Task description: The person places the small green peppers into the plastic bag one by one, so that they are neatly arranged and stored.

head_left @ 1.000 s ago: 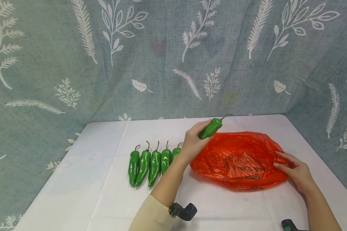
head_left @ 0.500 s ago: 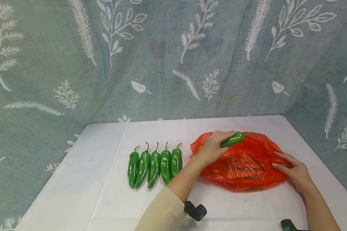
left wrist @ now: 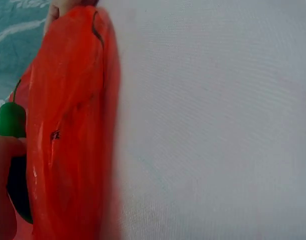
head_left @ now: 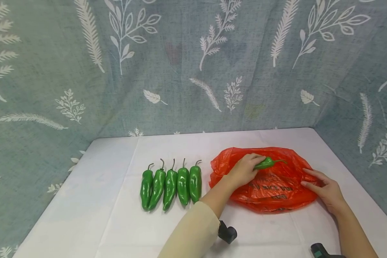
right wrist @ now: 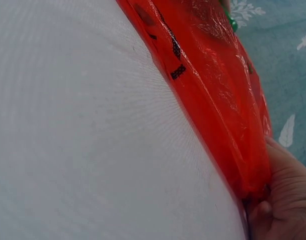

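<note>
A green pepper [head_left: 267,163] with a thin stem is held in my left hand [head_left: 244,169], low over the crumpled red plastic bag [head_left: 274,188]. In the left wrist view, the thumb lies across the pepper [left wrist: 12,120] beside the bag's side [left wrist: 68,130]. At the bag's right end, my right hand [head_left: 327,193] pinches its edge between thumb and fingers. The right wrist view shows the red film [right wrist: 213,95] gathered at that hand [right wrist: 288,200]. Dark printing marks the front of the bag. Part of the held pepper is hidden by my left hand.
To the left, several green peppers [head_left: 170,184] lie side by side in a row, stems pointing away. They rest on a white-covered table [head_left: 122,229]. A grey-green curtain [head_left: 180,71] with white leaf prints hangs behind and at both sides.
My left hand has carried the pepper rightward and down, from beside the bag's far left edge to low over its middle. The right hand keeps its place on the bag.
</note>
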Demonstrator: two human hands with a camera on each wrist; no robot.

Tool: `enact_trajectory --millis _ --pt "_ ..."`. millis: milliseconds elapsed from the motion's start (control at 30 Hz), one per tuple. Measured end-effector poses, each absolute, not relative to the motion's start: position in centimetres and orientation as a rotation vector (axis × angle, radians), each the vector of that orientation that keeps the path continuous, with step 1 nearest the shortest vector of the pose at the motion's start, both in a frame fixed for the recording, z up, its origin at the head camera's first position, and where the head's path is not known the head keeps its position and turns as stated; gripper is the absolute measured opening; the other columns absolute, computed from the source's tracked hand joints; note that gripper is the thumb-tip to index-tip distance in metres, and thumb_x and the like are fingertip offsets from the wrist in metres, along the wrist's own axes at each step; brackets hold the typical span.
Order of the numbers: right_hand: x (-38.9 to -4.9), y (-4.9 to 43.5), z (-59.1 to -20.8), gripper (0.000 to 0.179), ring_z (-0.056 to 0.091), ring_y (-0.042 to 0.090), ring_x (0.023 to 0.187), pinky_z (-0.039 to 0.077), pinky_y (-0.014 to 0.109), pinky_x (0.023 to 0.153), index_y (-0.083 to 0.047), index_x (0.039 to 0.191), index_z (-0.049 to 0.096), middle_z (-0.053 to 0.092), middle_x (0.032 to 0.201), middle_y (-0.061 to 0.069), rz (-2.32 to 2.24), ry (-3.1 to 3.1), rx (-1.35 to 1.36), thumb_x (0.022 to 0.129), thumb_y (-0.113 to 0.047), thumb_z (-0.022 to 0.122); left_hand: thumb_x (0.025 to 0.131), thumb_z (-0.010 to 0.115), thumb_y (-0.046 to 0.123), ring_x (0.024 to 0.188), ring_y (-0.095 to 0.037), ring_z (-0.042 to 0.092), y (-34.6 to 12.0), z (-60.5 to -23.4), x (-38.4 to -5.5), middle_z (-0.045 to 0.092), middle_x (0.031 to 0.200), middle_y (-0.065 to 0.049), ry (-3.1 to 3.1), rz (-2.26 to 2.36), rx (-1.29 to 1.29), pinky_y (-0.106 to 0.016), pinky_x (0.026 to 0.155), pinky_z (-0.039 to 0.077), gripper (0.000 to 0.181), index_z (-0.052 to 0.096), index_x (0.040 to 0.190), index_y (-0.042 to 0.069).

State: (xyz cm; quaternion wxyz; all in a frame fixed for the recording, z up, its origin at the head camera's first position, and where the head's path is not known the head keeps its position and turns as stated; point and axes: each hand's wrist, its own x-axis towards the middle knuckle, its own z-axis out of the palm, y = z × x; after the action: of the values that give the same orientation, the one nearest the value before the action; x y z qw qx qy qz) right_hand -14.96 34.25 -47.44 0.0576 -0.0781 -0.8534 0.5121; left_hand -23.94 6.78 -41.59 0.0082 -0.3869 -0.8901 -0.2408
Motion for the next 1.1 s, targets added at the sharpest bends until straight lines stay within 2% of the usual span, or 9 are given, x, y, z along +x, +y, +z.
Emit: enact_trajectory --millis 100,133,200,333,467,600,733,833,1100 --pt "-14.9 34.1 -47.5 0.06 0.031 0.03 0.13 0.043 0.002 0.076 -0.018 0.143 0.043 0.034 0.149 0.01 1.551 -2.601 -0.247 0.09 -0.037 0.062 0.093 0.059 0.01 0.121 -0.013 0.048 7.0 -42.1 -24.1 0.052 0.135 0.0 -2.805 -0.767 -1.176 -0.017 0.099 0.04 0.049 0.048 0.14 0.015" --pt "-14.8 34.0 -47.5 0.06 0.033 0.027 0.129 0.043 0.002 0.076 -0.018 0.143 0.043 0.033 0.149 0.01 1.551 -2.603 -0.247 0.09 -0.037 0.062 0.093 0.059 0.01 0.121 -0.013 0.049 7.0 -42.3 -24.1 0.052 0.135 0.0 -2.814 -0.782 -1.16 -0.018 0.099 0.041 0.049 0.048 0.14 0.015" --pt "-14.7 33.9 -47.7 0.059 0.038 0.014 0.123 0.044 0.003 0.076 -0.017 0.143 0.044 0.039 0.145 0.002 1.567 -2.591 -0.237 0.09 -0.036 0.063 0.093 0.059 0.009 0.12 -0.012 0.049 6.9 -42.7 -24.2 0.053 0.133 0.001 -2.832 -0.811 -1.113 -0.018 0.099 0.041 0.046 0.05 0.138 0.015" --pt "-14.6 33.5 -47.8 0.057 0.036 -0.011 0.105 0.043 0.003 0.076 -0.015 0.141 0.046 0.041 0.126 -0.027 1.605 -2.543 -0.186 0.09 -0.032 0.064 0.093 0.058 0.007 0.115 -0.011 0.05 6.7 -43.5 -24.4 0.056 0.128 0.005 -2.858 -0.891 -0.983 -0.018 0.097 0.042 0.042 0.056 0.133 0.016" --pt "-14.7 33.2 -47.7 0.056 0.034 -0.017 0.1 0.042 0.002 0.077 -0.013 0.14 0.047 0.038 0.121 -0.033 1.608 -2.52 -0.15 0.09 -0.03 0.064 0.091 0.059 0.005 0.112 -0.009 0.05 6.5 -43.9 -24.5 0.058 0.125 0.006 -2.863 -0.947 -0.884 -0.019 0.097 0.043 0.042 0.058 0.131 0.018" --pt "-14.7 33.1 -47.6 0.057 0.036 -0.012 0.106 0.042 0.002 0.077 -0.013 0.141 0.045 0.041 0.128 -0.025 1.585 -2.544 -0.158 0.09 -0.031 0.063 0.09 0.06 0.004 0.111 -0.01 0.051 6.5 -44.0 -24.5 0.059 0.124 0.006 -2.838 -0.948 -0.862 -0.019 0.097 0.043 0.042 0.059 0.13 0.018" --pt "-14.8 33.3 -47.5 0.058 0.038 0.012 0.122 0.042 0.002 0.077 -0.015 0.142 0.044 0.041 0.141 -0.004 1.56 -2.584 -0.195 0.091 -0.034 0.063 0.089 0.064 0.009 0.11 -0.01 0.052 6.7 -43.8 -24.5 0.059 0.124 0.005 -2.8 -0.93 -0.897 -0.019 0.096 0.043 0.04 0.061 0.128 0.018" --pt "-14.9 33.6 -47.5 0.059 0.034 0.026 0.126 0.042 0.002 0.076 -0.016 0.143 0.044 0.037 0.145 0.005 1.534 -2.605 -0.222 0.09 -0.035 0.062 0.087 0.068 0.013 0.112 -0.01 0.052 6.8 -43.6 -24.3 0.059 0.125 0.005 -2.795 -0.959 -0.928 -0.019 0.096 0.044 0.041 0.061 0.128 0.017" --pt "-14.8 34.0 -47.4 0.059 0.034 0.026 0.125 0.042 0.002 0.076 -0.016 0.142 0.044 0.038 0.145 0.006 1.499 -2.621 -0.228 0.09 -0.036 0.062 0.086 0.07 0.018 0.116 -0.011 0.053 7.0 -42.7 -23.6 0.058 0.128 0.003 -2.765 -1.096 -0.964 -0.019 0.097 0.043 0.046 0.058 0.131 0.016"
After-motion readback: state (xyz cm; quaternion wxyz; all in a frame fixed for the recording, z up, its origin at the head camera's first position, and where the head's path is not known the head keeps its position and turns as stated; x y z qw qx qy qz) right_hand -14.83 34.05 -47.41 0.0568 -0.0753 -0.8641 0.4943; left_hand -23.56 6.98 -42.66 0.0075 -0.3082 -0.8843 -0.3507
